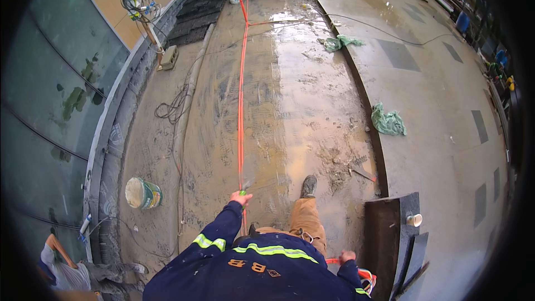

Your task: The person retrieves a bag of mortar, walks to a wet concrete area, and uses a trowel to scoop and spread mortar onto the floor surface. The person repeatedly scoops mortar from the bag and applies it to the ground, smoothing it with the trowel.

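Observation:
My left hand (242, 198) is closed at the middle of the wet ground, on a small green-handled tool (243, 192). A blurred grey part sticks out ahead of it; its exact kind is unclear. A doubled orange cord (242, 106) runs from the far end down to this hand and on under my body; whether the fingers grip it too is hard to see. Low on the right, my right hand (346, 256) is closed around an orange cord stretch (332, 260). Beside that forearm hangs a bundle of orange and white loops (366, 280), partly hidden by my sleeve.
A bucket (146, 194) stands left. A pipe (186, 106) and tangled cable (174, 110) lie nearby. Right of the muddy strip runs a raised slab edge (362, 86) with green cloths (388, 120). A dark trough (384, 234) is close right; another person (72, 265) is lower left.

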A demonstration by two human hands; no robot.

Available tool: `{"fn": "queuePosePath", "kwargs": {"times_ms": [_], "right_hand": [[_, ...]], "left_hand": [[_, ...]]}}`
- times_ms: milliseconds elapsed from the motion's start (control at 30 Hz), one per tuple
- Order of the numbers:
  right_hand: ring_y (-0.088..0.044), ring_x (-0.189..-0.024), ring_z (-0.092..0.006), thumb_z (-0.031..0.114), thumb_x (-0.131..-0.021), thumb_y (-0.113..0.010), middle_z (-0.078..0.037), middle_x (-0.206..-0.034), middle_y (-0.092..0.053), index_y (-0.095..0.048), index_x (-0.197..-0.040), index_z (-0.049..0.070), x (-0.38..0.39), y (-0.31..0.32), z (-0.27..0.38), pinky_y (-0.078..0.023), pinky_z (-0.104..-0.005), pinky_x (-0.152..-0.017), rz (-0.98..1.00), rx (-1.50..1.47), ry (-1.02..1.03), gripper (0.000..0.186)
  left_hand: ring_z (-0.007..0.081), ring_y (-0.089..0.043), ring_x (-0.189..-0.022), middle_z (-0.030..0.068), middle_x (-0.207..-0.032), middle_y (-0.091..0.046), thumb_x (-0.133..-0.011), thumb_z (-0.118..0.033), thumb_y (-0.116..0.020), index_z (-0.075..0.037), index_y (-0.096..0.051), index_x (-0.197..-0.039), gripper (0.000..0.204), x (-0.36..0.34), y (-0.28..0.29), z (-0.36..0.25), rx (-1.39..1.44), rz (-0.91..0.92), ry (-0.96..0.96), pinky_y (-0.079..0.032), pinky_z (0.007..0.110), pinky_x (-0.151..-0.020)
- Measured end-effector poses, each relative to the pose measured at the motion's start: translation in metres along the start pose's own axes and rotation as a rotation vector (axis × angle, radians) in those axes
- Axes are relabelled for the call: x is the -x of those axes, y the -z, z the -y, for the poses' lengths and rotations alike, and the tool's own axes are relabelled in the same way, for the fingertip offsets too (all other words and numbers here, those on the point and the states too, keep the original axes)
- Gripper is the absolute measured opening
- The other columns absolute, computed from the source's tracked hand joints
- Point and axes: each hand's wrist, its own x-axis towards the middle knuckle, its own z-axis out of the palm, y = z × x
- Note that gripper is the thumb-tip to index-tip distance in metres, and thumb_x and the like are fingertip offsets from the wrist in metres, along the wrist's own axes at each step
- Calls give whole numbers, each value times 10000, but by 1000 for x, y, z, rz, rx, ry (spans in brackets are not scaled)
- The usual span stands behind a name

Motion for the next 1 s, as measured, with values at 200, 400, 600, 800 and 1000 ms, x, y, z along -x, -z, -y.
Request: {"fn": "queuePosePath", "kwargs": {"times_ms": [200, 400, 600, 800, 1000], "right_hand": [[-651, -654, -380, 259, -897, -493, -252, -843, -653, -626, -947, -7, -23, 12, 140, -511, -476, -504, 93, -407, -532, 301], [-652, -584, -340, 258, -906, -417, -229, -717, -647, -636, -881, -11, -230, 140, 349, -507, -444, -471, 204, 85, -40, 348], [-450, -401, -191, 172, -869, -494, -38, -516, -439, -502, -714, 112, -378, 195, 676, -344, -324, -376, -98, -206, 341, 166], [-587, -574, -141, 205, -890, -569, -29, -719, -582, -555, -979, 86, -314, 96, 955, -498, -288, -490, 227, -467, 417, 149], [-595, -665, -140, 381, -904, -587, -44, -844, -624, -571, -1046, 61, -295, -45, 1084, -502, -287, -605, 549, -359, 358, 350]], "left_hand": [[271, -657, -719, 133, -736, -672, -660, -412, -762, -23, -680, -810, 424, -13, 73, 44, -546, -179, 462, -512, 372, -662], [243, -675, -762, 124, -843, -680, -830, -264, -667, -28, -650, -1022, 305, 16, 69, 0, -240, -429, 739, -533, 409, -641], [225, -545, -446, 89, -604, -553, -800, -189, -712, -42, -561, -750, 217, -30, 47, -37, 578, -606, 624, -431, 405, -400], [232, -547, -440, 107, -581, -553, -786, -176, -719, -46, -542, -746, 223, -165, 68, -56, 657, -572, 511, -439, 384, -395], [179, -538, -540, 52, -633, -574, -628, -175, -803, -59, -564, -751, 293, -362, 127, -297, 15, -586, -43, -450, 354, -512]]}}
